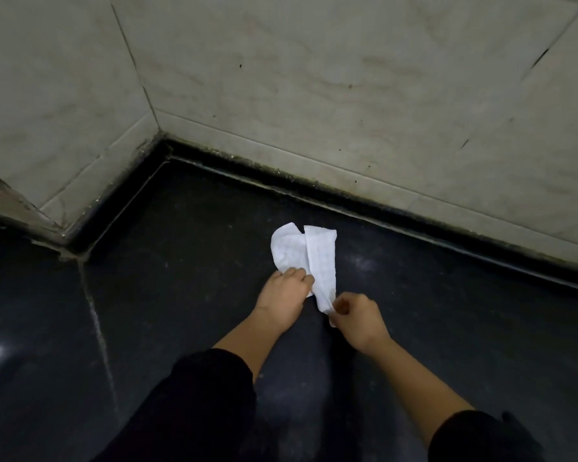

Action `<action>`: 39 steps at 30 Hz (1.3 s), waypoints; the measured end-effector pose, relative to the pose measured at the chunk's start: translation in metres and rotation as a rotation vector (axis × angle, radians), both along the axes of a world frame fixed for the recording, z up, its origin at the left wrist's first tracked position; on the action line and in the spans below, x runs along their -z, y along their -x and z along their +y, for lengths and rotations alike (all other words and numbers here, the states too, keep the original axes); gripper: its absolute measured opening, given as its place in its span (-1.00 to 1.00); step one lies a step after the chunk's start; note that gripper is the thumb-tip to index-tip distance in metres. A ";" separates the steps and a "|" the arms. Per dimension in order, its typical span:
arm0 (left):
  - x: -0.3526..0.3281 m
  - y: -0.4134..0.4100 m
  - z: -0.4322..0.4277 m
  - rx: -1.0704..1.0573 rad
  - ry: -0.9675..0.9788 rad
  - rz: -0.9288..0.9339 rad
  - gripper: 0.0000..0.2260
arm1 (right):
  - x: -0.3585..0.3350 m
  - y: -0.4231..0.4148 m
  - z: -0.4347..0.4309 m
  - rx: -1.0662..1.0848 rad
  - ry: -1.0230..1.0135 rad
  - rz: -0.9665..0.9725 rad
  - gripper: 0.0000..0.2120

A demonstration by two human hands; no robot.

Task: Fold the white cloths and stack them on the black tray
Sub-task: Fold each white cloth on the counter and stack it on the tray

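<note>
**Both hands on one white cloth, partly folded**

Nearest the camera, two black sleeves are pushed up from bare forearms that reach forward over a dark, speckled stone-like surface.

The right hand is the nearer of the two. Its fingers are curled in, and its thumb and fingertips pinch the narrow, gathered near end of a small white cloth with a faint grid texture. Just left of it and a little farther out, the left hand lies palm down with its fingers bent, the tips holding the cloth's near left edge against the surface.

The cloth spreads away from both hands. A long strip on its right side is folded over and runs from the right hand's pinch to a squared far corner. The rounded left part lies flat beyond the left hand's fingertips. The two parts overlap down the middle.

Beyond the cloth, well apart from the hands, a dark grimy groove borders the surface. Pale marbled wall tiles rise behind it and meet in a corner to the far left of the left hand.
</note>
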State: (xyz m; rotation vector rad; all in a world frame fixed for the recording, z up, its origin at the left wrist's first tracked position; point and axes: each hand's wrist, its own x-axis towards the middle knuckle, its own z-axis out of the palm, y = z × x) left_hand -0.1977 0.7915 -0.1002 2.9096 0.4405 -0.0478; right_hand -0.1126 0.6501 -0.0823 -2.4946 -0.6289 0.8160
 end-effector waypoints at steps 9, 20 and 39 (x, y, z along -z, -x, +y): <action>-0.001 0.009 -0.004 -0.014 0.005 0.031 -0.77 | -0.028 -0.006 -0.012 0.345 -0.294 0.392 -0.95; -0.032 0.069 -0.026 -0.517 0.431 -0.299 -0.93 | -0.072 -0.008 -0.043 0.501 -0.468 0.548 -0.93; -0.154 0.048 -0.007 -0.587 0.925 -0.473 -0.88 | -0.182 -0.053 -0.033 0.347 -0.854 0.574 -0.86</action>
